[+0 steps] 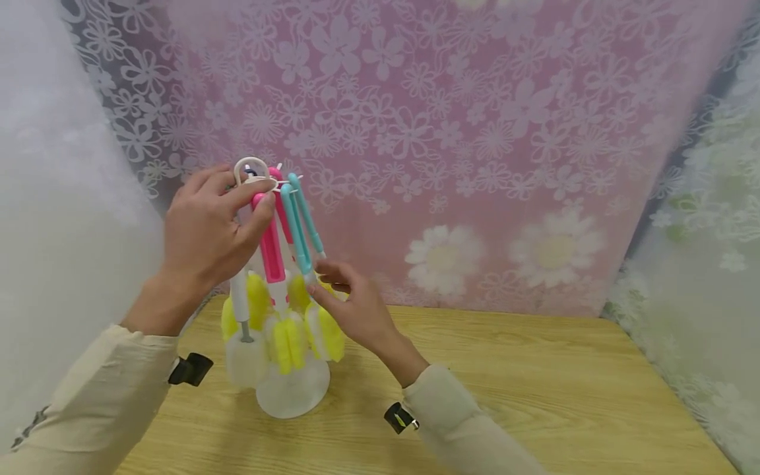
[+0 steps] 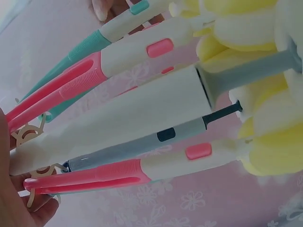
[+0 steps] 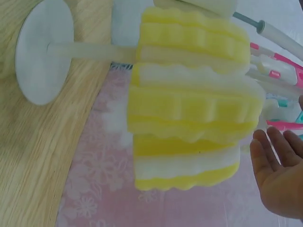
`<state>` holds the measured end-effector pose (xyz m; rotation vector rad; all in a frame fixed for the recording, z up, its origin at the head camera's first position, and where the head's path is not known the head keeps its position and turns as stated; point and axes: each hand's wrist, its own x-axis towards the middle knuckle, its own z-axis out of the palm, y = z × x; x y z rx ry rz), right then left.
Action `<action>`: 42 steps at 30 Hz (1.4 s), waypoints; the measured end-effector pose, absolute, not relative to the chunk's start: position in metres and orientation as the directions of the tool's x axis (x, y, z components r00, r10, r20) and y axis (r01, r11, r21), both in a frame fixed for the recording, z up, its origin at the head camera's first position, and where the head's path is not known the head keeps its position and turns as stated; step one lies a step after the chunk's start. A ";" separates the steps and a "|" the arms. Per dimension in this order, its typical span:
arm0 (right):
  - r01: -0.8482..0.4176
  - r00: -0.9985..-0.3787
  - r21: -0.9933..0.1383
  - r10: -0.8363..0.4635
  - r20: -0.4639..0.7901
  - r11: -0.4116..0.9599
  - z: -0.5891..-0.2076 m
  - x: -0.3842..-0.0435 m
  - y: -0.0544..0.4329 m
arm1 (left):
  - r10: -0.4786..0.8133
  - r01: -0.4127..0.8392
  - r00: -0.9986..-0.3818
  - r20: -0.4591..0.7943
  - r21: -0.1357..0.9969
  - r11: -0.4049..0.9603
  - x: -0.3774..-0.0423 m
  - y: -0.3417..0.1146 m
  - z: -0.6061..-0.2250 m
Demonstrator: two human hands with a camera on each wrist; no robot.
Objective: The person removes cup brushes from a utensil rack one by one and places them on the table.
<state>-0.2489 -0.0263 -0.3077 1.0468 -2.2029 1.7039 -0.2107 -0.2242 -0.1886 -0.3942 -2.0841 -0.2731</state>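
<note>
A brush stand has a round white base [image 1: 293, 392] and a ring-shaped top [image 1: 252, 161] with small hooks. My left hand [image 1: 204, 227] grips the stand at its top, thumb beside a pink-handled sponge brush [image 1: 272, 254]. Several brushes hang around the post, with yellow-and-white sponge heads [image 3: 194, 101] low down. Two teal-handled brushes [image 1: 295, 227] hang on the right side. My right hand [image 1: 359, 307] is at the lower end of these teal handles, fingers extended in the right wrist view. A thick white-handled brush [image 2: 118, 118] and a grey-handled brush [image 2: 128, 149] hang nearest the left wrist camera.
The stand is on a wood-grain table [image 1: 505, 389], toward its left side. Behind the table hangs a pink flowered cloth [image 1: 445, 152]. Pale sheets [image 1: 59, 198] close off the left and right sides.
</note>
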 end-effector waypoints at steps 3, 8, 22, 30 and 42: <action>-0.593 -0.769 -0.796 -0.373 0.518 0.117 -0.307 -0.247 -0.028 | 0.166 0.388 -0.479 0.862 0.038 0.921 -0.213 -0.220 -0.190; -0.564 -0.803 -0.811 -0.331 0.496 0.153 -0.305 -0.247 -0.030 | 0.160 0.387 -0.458 0.874 0.035 0.921 -0.215 -0.216 -0.191; -0.584 -0.785 -0.801 -0.347 0.514 0.135 -0.306 -0.246 -0.026 | 0.149 0.383 -0.466 0.872 0.047 0.922 -0.216 -0.211 -0.192; -0.630 -0.760 -0.764 -0.307 0.572 0.137 -0.294 -0.239 -0.006 | 0.151 0.394 -0.452 0.879 0.045 0.918 -0.217 -0.211 -0.194; -0.682 -0.729 -0.717 -0.205 0.653 0.145 -0.275 -0.239 0.048 | 0.121 0.387 -0.390 0.913 0.043 0.921 -0.214 -0.221 -0.194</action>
